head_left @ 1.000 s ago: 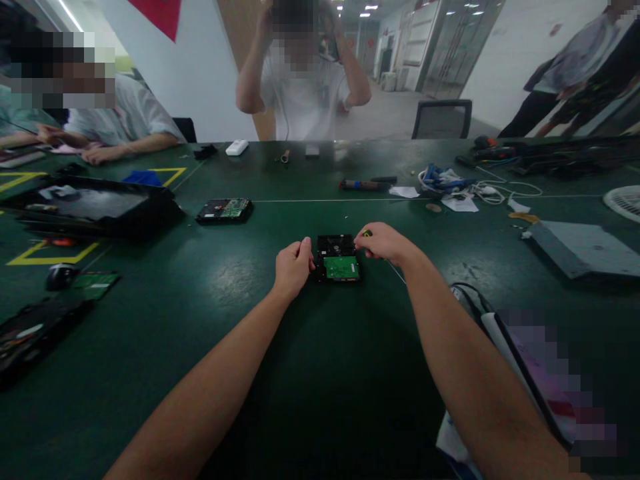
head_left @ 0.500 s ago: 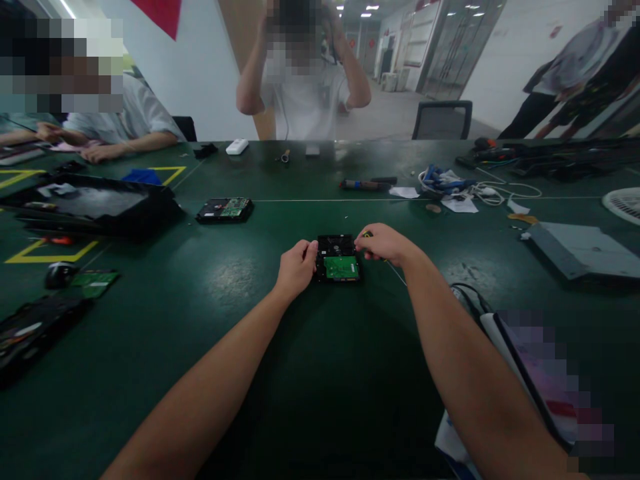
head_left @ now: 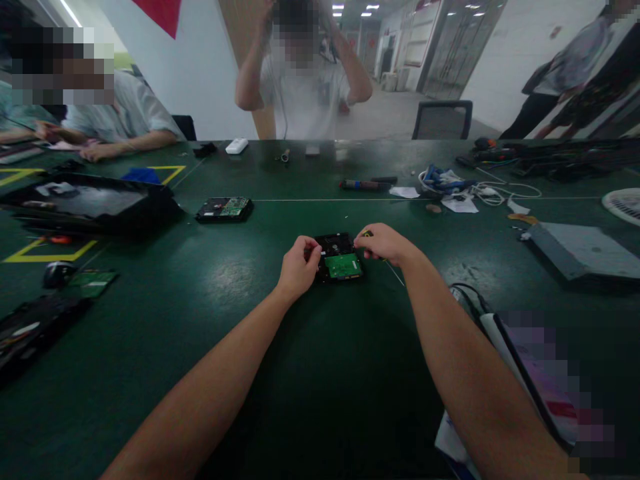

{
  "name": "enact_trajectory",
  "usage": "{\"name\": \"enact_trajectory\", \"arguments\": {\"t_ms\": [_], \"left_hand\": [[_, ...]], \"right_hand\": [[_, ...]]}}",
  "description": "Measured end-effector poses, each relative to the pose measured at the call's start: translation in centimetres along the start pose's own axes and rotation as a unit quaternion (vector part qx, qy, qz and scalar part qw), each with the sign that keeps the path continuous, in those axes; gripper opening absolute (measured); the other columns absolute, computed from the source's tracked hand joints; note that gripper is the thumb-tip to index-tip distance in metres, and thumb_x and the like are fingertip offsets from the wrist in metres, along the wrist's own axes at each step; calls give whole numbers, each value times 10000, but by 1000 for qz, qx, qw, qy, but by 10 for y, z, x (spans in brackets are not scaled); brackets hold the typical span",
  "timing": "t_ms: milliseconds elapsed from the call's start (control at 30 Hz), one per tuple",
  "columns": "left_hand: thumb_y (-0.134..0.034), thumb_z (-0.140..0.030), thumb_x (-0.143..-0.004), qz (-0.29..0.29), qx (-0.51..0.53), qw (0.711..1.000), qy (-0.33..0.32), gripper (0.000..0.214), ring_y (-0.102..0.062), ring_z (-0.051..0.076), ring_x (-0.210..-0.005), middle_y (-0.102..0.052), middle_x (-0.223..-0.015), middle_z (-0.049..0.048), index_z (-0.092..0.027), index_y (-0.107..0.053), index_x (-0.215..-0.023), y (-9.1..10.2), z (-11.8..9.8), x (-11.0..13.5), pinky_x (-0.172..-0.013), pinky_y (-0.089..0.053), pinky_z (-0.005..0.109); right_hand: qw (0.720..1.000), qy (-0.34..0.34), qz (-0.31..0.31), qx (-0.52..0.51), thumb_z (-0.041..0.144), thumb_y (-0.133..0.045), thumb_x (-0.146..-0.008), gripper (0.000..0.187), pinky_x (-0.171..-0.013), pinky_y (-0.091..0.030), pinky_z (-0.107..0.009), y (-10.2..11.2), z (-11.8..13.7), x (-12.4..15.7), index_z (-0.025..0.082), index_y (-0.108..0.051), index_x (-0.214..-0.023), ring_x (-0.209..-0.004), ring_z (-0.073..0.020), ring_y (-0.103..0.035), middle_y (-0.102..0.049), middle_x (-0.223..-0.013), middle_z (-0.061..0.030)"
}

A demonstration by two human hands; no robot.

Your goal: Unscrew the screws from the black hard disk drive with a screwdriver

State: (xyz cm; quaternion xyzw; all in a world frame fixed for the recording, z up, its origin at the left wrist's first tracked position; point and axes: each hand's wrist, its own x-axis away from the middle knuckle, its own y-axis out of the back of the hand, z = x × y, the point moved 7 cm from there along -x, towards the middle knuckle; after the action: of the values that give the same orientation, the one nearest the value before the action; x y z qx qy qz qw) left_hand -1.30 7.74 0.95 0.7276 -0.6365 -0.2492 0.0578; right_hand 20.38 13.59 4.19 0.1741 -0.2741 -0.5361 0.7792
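Green desk, mesh chair beyond far edge | hard drive mid-desk, well short of that edge | my left grip at its left side, I can't tell if clamped | my right grip clamped on yellow-black tool

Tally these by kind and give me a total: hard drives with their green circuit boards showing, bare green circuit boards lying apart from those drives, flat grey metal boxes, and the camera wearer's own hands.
Hard drives: 2
Bare green circuit boards: 1
Flat grey metal boxes: 1
Camera wearer's hands: 2
Total: 6
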Motion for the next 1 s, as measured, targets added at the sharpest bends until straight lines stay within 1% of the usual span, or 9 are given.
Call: {"name": "enact_trajectory", "arguments": {"t_ms": [67, 200, 433, 533, 633, 733, 833, 900, 1000], "left_hand": [[-575, -320, -970, 1, 8, 1000, -1, 101, -602, 106, -569, -646, -791, -16, -224, -578, -1001, -1, 0, 0, -541, -471, 230], [-571, -306, -974, 5, 3, 1000, 1, 89, -596, 110, -563, -635, -753, -21, -222, -599, -977, -1, 1, -1, -545, -467, 236], [-548, -300, -980, 13, 20, 1000, 8, 112, -602, 114, -588, -650, -798, -16, -234, -593, -1059, -3, 4, -1, -561, -467, 237], [-521, -300, -990, 19, 9, 1000, 8, 141, -598, 127, -594, -638, -770, -17, -243, -615, -1078, -3, 5, -1, -578, -477, 254], [-518, -285, -987, -19, -55, 998, -20, 160, -635, 168, -746, -658, -859, 22, -237, -661, -1041, 5, 0, -2, -709, -525, 309], [-487, -310, -1013, -53, -105, 991, -62, 228, -643, 224, -1043, -681, -1078, 82, -218, -692, -1052, 10, -10, -3, -941, -522, 390], [-412, -435, -1054, -11, -121, 991, -49, 406, -592, 275, -1272, -657, -1312, 136, -189, -614, -1306, 3, -10, -4, -1122, -435, 483], [-372, -519, -1055, 31, -143, 989, -29, 550, -527, 309, -1388, -594, -1452, 165, -169, -496, -1460, -4, -7, -3, -1220, -307, 556], [-321, -583, -1050, 68, -163, 984, -18, 654, -451, 322, -1471, -529, -1539, 175, -159, -404, -1541, -10, -3, -3, -1276, -146, 594]], "right_hand": [[1000, 1, -4, -5, 244, -645, -880, 129, -432, -338, -244, 1, -1, -1, 137, -717, -867, -487, -110, -513, -657, -647, -51], [1000, 8, -12, -21, 242, -645, -881, 119, -433, -339, -244, 1, -2, -2, 145, -714, -872, -487, -114, -521, -681, -669, -63], [999, 3, -13, -29, 256, -658, -867, 129, -437, -351, -247, 0, -3, -3, 143, -712, -895, -491, -122, -534, -681, -659, -63], [999, 5, -13, -34, 248, -652, -862, 122, -435, -347, -248, -1, -3, -3, 141, -706, -887, -491, -125, -536, -674, -647, -63], [999, 6, -13, -35, 249, -645, -865, 123, -428, -332, -248, -2, -3, -4, 143, -700, -894, -482, -123, -525, -677, -647, -63], [999, 7, -10, -37, 250, -640, -872, 126, -429, -333, -246, -4, -3, -5, 145, -698, -910, -476, -120, -520, -686, -655, -66], [999, 9, -7, -39, 254, -648, -875, 127, -429, -337, -243, -5, -3, -6, 145, -701, -912, -488, -124, -540, -699, -673, -74], [999, 7, -5, -39, 258, -650, -880, 126, -429, -342, -241, -5, -3, -6, 147, -702, -910, -492, -126, -547, -704, -676, -75], [999, 9, -7, -43, 245, -645, -886, 109, -430, -347, -237, -4, -3, -6, 152, -700, -895, -487, -123, -544, -702, -665, -69]]}}
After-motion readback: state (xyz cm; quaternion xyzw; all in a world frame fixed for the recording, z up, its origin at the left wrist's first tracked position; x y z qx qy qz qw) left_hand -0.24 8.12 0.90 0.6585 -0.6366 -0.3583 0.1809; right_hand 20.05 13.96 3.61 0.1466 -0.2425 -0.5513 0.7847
